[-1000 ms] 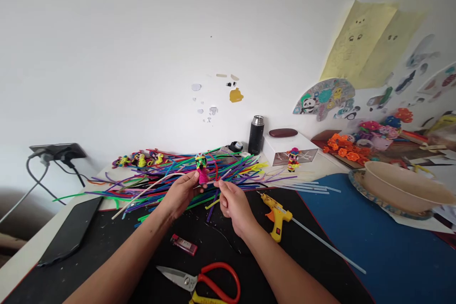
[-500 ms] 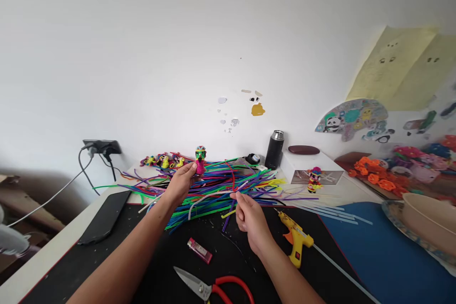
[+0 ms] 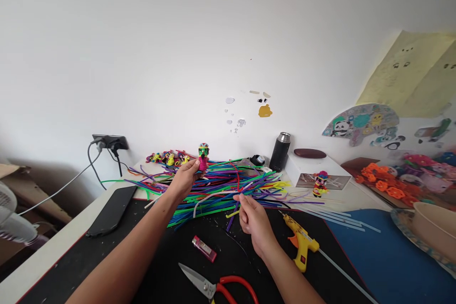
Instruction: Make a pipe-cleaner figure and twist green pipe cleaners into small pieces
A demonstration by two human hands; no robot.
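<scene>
Plainly, 1 figurine (image 3: 203, 156) rises upright from the left hand (image 3: 184, 178) pinching its pink base; the right hand (image 3: 254, 219) curls, contents unclear.

Head camera, single view: I look from the wearer's head, forward and slightly down; black mat (image 3: 160, 270) nearest, left hand (image 3: 184, 179) and right hand (image 3: 254, 221) mid-distance, white wall (image 3: 160, 57) facing, beyond.
</scene>
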